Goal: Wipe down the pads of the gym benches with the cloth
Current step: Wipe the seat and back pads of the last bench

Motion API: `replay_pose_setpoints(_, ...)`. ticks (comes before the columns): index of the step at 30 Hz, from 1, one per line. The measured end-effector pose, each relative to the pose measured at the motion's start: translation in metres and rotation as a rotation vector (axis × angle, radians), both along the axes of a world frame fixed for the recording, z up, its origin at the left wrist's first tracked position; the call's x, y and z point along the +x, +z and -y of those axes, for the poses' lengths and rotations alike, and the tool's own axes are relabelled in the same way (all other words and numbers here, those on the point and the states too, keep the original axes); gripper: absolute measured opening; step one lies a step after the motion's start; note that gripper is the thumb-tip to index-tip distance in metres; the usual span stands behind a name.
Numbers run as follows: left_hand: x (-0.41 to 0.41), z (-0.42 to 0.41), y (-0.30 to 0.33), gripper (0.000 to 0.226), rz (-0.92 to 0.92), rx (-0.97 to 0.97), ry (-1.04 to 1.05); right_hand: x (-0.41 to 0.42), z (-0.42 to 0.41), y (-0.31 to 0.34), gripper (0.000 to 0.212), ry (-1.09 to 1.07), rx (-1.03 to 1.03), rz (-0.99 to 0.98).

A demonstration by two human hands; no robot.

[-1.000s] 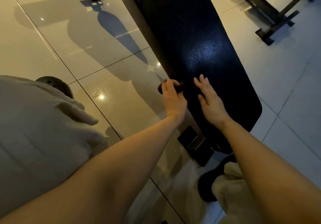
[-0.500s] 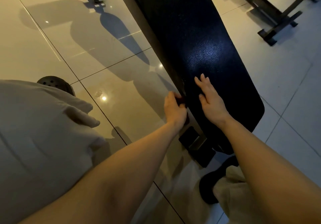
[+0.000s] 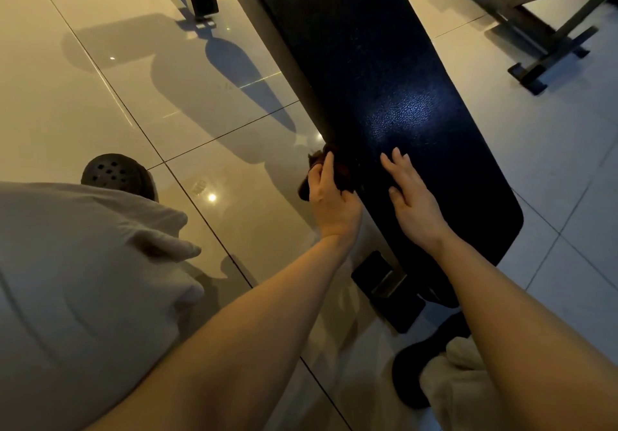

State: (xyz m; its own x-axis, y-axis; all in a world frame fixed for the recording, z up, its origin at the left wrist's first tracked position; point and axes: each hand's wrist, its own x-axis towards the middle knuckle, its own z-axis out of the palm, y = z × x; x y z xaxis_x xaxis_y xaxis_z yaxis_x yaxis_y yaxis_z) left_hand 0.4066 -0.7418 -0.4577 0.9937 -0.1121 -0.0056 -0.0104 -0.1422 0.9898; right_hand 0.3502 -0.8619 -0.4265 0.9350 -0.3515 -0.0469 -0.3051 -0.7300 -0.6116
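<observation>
**Q:** What do you see from the head camera?

**A:** I look down at a long black gym bench pad with a pebbled vinyl surface, running from the top of the view down toward my body. A patch of light shines on its grain near the middle.

**Q:** Where is the cloth?

**A:** A small dark brown cloth, bunched up, sits against the pad's left edge. My left hand grips it, fingers curled over the wad, pressing it to the side of the pad.

**Q:** And the other hand?

**A:** My right hand lies flat on top of the pad, fingers straight and slightly spread, palm down, holding nothing. It rests just beside the left hand, toward the pad's near end.

**Q:** What lies around the bench?

**A:** A glossy pale tiled floor with dark grout lines and long shadows. Under the pad's near end I see part of the black metal bench frame. At top right stands a dark metal equipment frame, well apart from the bench. At left, my light grey shirt fills the corner, and a black perforated clog shoe pokes out beyond it. Light trousers and another dark shoe show at the bottom right, mostly hidden by my arm.
</observation>
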Motion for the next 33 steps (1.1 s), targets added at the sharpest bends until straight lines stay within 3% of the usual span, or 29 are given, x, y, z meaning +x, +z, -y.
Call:
replay_pose_setpoints(10, 0.039, -0.011, 0.0, 0.029, -0.044, 0.187, 0.142, -0.001, -0.001, 0.0, 0.059, -0.006, -0.008, -0.002)
replay_pose_setpoints(13, 0.042, -0.007, 0.005, 0.027, -0.169, 0.092, 0.123, -0.001, -0.003, 0.001, 0.058, -0.007, -0.007, -0.011)
replay_pose_setpoints(20, -0.009, 0.008, -0.002, 0.036, 0.092, 0.106, 0.097, 0.0, -0.005, 0.002, 0.06, -0.011, -0.011, -0.003)
replay_pose_setpoints(23, -0.017, 0.003, -0.007, 0.035, 0.037, 0.112, 0.003, -0.001, -0.003, 0.002, 0.059, 0.003, -0.025, -0.015)
replay_pose_setpoints(26, -0.002, 0.003, -0.002, 0.034, -0.048, 0.046, 0.156, -0.001, -0.002, 0.003, 0.059, 0.011, -0.024, -0.014)
replay_pose_setpoints(29, 0.019, 0.008, 0.009, 0.028, 0.035, -0.027, 0.262, -0.001, -0.004, 0.002, 0.059, 0.001, -0.031, -0.01)
replay_pose_setpoints(33, 0.004, 0.012, -0.002, 0.016, 0.1, -0.011, 0.192, 0.0, -0.005, 0.001, 0.06, 0.004, -0.036, -0.002)
